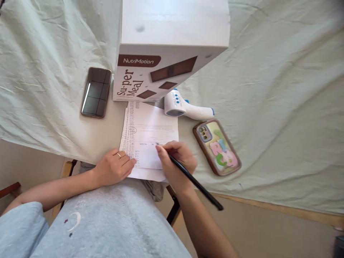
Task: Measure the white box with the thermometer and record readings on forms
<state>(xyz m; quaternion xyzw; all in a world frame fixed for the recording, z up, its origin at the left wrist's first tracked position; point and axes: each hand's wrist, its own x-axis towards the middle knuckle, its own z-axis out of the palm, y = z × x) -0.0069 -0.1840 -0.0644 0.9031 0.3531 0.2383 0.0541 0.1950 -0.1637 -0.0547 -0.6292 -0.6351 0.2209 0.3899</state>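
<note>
A small stack of white papers (153,138) lies at the table's near edge, with printed lines and handwritten marks down its left side. My right hand (178,163) is closed round a slim black pen (196,182). The pen's long end slants down to the right, and its tip is hidden behind my fingers over the lower part of the top sheet. Resting on the papers' lower left corner is my left hand (116,167), its fingers laid on the sheet and a ring on one of them. It holds nothing.
A tall white NutriMotion box (172,27) stands just beyond the papers. Between box and papers' right side lies a white and blue infrared thermometer (188,108). A phone in a decorated case (217,147) lies to the right, a dark-screened phone (96,92) to the left. A pale wrinkled cloth (282,107) covers the table.
</note>
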